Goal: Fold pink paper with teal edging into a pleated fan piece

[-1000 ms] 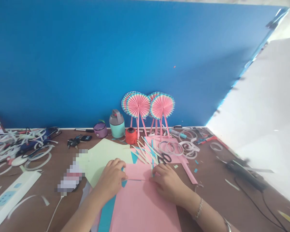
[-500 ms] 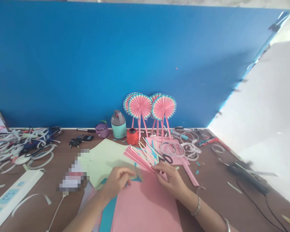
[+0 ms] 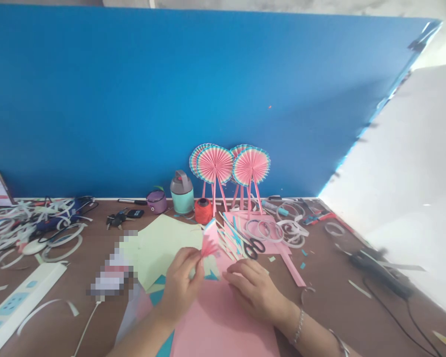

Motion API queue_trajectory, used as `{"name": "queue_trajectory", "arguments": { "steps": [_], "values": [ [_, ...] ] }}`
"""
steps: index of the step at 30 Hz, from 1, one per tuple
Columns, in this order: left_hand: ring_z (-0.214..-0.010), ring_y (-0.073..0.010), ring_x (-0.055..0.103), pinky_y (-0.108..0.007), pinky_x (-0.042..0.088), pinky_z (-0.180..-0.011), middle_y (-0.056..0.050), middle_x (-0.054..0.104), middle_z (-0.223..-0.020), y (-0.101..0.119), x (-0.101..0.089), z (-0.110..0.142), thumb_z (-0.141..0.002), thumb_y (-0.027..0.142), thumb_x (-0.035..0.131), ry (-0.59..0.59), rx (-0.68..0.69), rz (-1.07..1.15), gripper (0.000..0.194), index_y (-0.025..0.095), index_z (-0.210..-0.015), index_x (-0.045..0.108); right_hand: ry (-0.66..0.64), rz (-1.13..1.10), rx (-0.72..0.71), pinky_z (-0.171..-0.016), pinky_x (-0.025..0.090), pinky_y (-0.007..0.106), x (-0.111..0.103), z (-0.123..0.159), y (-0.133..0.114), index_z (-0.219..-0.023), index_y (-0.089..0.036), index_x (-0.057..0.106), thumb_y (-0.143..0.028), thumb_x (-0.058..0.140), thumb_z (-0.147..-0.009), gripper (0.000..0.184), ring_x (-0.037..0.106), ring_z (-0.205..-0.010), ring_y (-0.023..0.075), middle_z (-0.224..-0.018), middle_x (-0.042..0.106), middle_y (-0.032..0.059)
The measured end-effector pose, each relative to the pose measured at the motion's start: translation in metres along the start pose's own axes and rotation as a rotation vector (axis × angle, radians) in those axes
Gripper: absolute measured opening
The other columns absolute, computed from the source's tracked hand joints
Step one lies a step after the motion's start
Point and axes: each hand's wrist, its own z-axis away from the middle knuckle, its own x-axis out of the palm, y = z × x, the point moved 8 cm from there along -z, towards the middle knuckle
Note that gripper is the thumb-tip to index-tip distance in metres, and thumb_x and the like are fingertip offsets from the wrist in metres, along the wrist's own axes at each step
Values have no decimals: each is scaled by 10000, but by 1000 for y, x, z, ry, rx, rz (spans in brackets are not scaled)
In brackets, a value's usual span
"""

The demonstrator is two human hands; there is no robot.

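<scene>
My left hand [image 3: 186, 277] pinches a pleated pink paper [image 3: 210, 238] with a blue and white edge. The paper stands up from my fingertips, and its folds are a little blurred. Just to the right, my right hand [image 3: 250, 285] is over the pink sheets [image 3: 223, 322], its fingers loosely bent and apart, with nothing visible in them. Under the pink sheets, a blue sheet [image 3: 167, 344] sticks out on the left. Black-handled scissors [image 3: 254, 247] lie beyond my right hand, beside several thin pale paper strips [image 3: 226, 240].
Pink round paper fans [image 3: 214, 164] stand against the blue wall panel. In front are a teal container [image 3: 182, 201], a purple pot [image 3: 156, 202] and a red spool [image 3: 203, 211]. A pale green sheet [image 3: 159, 248], a power strip [image 3: 18, 302] and tape rings [image 3: 293, 230] surround the work area.
The pink paper lay flat under both hands, then fanned out in pleats from my right hand. Now my left hand holds it upright, and my right hand has come off it.
</scene>
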Motion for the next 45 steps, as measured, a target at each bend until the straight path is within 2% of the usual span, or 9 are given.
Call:
{"name": "queue_trajectory", "arguments": {
  "steps": [2, 5, 9, 13, 16, 23, 31, 36, 45],
  "values": [
    [-895, -202, 534, -338, 421, -812, -70, 585, -904, 8, -4, 0, -908, 167, 402, 33, 140, -170, 296, 205, -1115, 610, 150, 121, 1, -846, 409, 365, -14, 3, -3, -1189, -225, 499, -67, 502, -827, 395, 523, -974, 218, -1022, 594, 90],
    [-897, -205, 508, -358, 406, -812, -66, 568, -909, 16, 9, 2, -903, 109, 394, -95, 266, -335, 356, 215, -1193, 570, 206, 272, 42, -951, 329, 420, -18, 5, -3, -1223, -219, 485, -104, 537, -823, 420, 437, -1134, 264, -1117, 565, 111],
    [-858, -204, 483, -356, 407, -771, -62, 559, -889, 16, 33, 8, -909, 89, 364, -321, 295, -431, 335, 210, -1117, 597, 28, 252, 120, -969, 262, 442, 1, 0, 11, -1110, -202, 556, -116, 464, -856, 284, 460, -1097, 250, -1083, 601, 92],
    [-849, -205, 489, -352, 420, -767, -55, 561, -908, 9, 48, 15, -893, 86, 400, -502, 261, -482, 285, 211, -1050, 603, -144, 179, 161, -767, 331, 354, 23, 4, 25, -827, -180, 598, -67, 457, -805, 182, 489, -763, 182, -780, 592, 43],
    [-813, -197, 506, -352, 426, -780, -50, 576, -878, 6, 51, 19, -888, 85, 413, -580, 244, -504, 233, 191, -905, 620, -272, 149, 189, -652, 316, 309, 36, 12, 30, -771, -169, 586, -58, 484, -742, 153, 458, -695, 176, -737, 564, 43],
    [-800, -187, 555, -309, 413, -720, -29, 610, -809, -10, 35, 13, -862, 108, 454, -625, 22, -450, 221, 186, -735, 617, -380, 54, 257, -659, 353, 276, 38, 16, 37, -829, -184, 633, -48, 494, -761, 206, 505, -744, 170, -798, 590, 39],
    [-828, -167, 585, -274, 414, -704, -19, 633, -819, -19, 23, 4, -857, 130, 405, -619, -174, -240, 309, 218, -743, 678, -272, -126, 357, -703, 434, 259, 32, 15, 53, -913, -212, 697, -117, 502, -867, 222, 576, -796, 164, -837, 631, 54],
    [-871, -184, 587, -287, 423, -750, -31, 656, -852, -21, 22, 4, -862, 165, 400, -627, -189, -211, 278, 213, -774, 660, -276, -226, 461, -730, 454, 272, 32, 16, 56, -853, -174, 650, -90, 492, -854, 179, 589, -818, 172, -845, 647, 52],
    [-802, -173, 577, -277, 407, -691, -11, 616, -802, -27, 21, 7, -852, 150, 376, -599, -239, -217, 218, 211, -746, 557, -337, -239, 491, -737, 424, 277, 34, 16, 56, -846, -183, 634, -114, 453, -878, 197, 575, -831, 177, -850, 637, 49]
  ]
}}
